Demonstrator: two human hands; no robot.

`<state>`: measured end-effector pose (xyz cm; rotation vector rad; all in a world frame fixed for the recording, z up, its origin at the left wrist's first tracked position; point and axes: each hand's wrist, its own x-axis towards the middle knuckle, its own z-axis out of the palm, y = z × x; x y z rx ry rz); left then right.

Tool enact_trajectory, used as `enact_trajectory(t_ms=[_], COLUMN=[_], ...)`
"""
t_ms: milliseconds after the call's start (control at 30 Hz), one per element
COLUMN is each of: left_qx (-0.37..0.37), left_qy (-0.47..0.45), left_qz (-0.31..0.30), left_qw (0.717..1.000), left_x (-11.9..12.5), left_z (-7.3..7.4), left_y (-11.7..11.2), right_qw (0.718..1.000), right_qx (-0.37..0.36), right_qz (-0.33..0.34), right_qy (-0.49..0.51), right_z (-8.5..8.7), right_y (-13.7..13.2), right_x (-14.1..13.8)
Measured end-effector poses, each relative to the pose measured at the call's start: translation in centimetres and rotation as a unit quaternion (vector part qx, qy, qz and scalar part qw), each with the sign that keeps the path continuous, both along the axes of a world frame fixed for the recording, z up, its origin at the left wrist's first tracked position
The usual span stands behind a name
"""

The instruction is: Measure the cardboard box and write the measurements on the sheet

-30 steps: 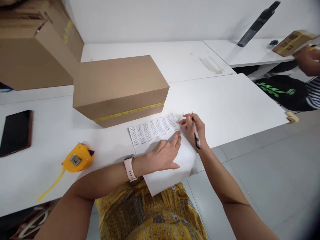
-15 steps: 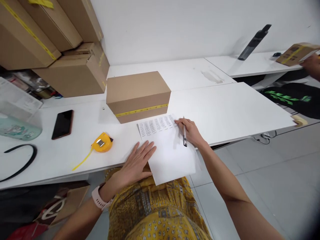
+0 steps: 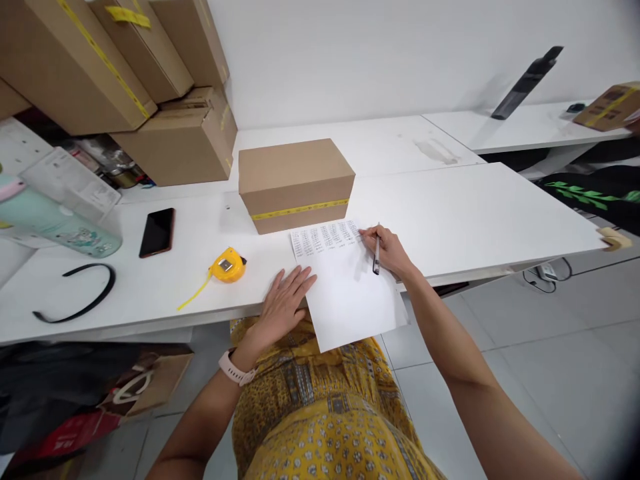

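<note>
A sheet of paper point(image 3: 350, 293) lies at the table's front edge, its lower part hanging over. Columns of small handwriting fill its top. My right hand point(image 3: 389, 250) is closed around a pen point(image 3: 377, 257), its fingertips at the right end of the written rows. With fingers spread flat, my left hand point(image 3: 285, 300) rests on the table edge and touches the paper's left side. Just behind the sheet stands a closed cardboard box point(image 3: 297, 183) with yellow tape along its front. To the left of my left hand lies a yellow tape measure point(image 3: 227, 265), its blade partly out.
Left on the table are a phone point(image 3: 157, 232), a black headband point(image 3: 95, 300) and a mint bottle point(image 3: 65, 220). Cardboard boxes point(image 3: 170, 147) are stacked at the back left. A dark bottle point(image 3: 525, 83) and a taped box point(image 3: 607, 110) stand on the far right table.
The view has shifted left, so the table things appear farther right. My right hand still holds the pen at the written rows, and my left hand stays flat by the paper.
</note>
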<state>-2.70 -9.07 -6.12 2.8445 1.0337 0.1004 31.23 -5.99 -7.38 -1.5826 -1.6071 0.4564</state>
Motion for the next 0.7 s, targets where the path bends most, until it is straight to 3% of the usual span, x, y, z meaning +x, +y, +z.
enact_trajectory(t_ms=[167,433,700], left_qx=[-0.007,-0.012,0.005], left_qy=[-0.008,-0.003,0.022], left_qz=[0.034,0.03,0.027], left_qw=[0.999,0.999,0.999], left_x=[0.6,0.7,-0.8], left_z=[0.3,0.6,0.1], left_y=[-0.3,-0.4,2.2], right_qw=[0.999,0.993,0.987], right_qx=[-0.009,-0.022,-0.049], right_qz=[0.004,0.005,0.016], right_qy=[-0.038,-0.112,-0.154], right_z=[-0.3,-0.4,-0.6], right_y=[0.0,0.1,0.4], right_x=[0.0,-0.5,-0.1])
